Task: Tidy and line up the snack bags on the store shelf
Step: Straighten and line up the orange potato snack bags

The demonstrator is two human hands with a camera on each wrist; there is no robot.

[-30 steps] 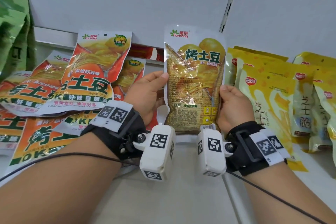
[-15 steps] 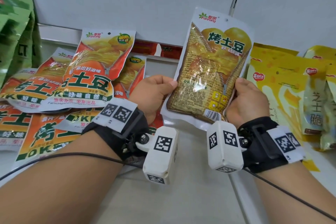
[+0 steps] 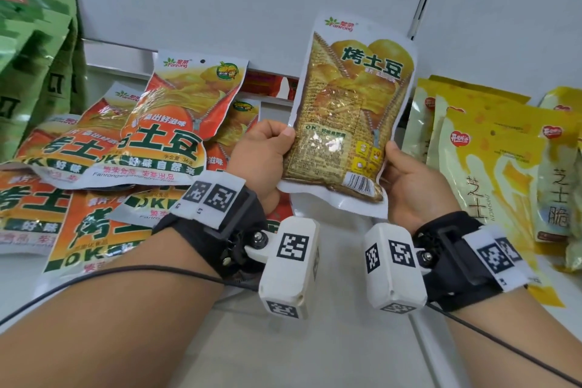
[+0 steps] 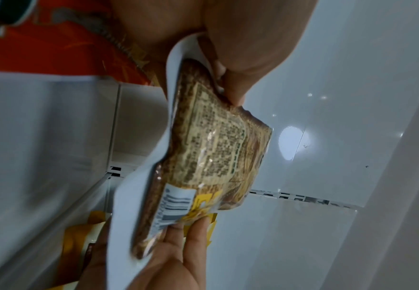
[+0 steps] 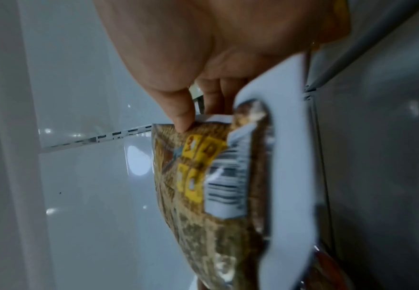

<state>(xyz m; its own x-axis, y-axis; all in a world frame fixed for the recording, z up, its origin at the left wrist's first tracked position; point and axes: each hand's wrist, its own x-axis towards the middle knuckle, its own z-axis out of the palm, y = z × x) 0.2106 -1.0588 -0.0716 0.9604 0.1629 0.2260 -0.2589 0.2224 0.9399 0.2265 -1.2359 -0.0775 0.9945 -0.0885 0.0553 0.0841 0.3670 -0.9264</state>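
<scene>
A brown-and-yellow potato snack bag [image 3: 348, 110] is held upright above the shelf, tilted slightly to the right, its printed back with the barcode facing me. My left hand [image 3: 267, 151] pinches its lower left edge, and my right hand [image 3: 406, 179] pinches its lower right edge near the barcode. The left wrist view shows the bag [image 4: 211, 157] edge-on with my thumb on it. In the right wrist view my thumb presses the bag [image 5: 203, 176] near the yellow squares. A messy heap of orange potato bags [image 3: 157, 135] lies overlapping at the left.
Green bags [image 3: 34, 66] stand at the far left. Yellow cheese-snack bags [image 3: 491, 167] stand in a row at the right. The white shelf floor [image 3: 315, 350] runs beneath my wrists, with a white back wall and a slotted upright [image 3: 425, 0] behind.
Both hands have lifted the brown bag up and to the right, and it now tilts slightly rightward. My grip has slid down to its lower edges.
</scene>
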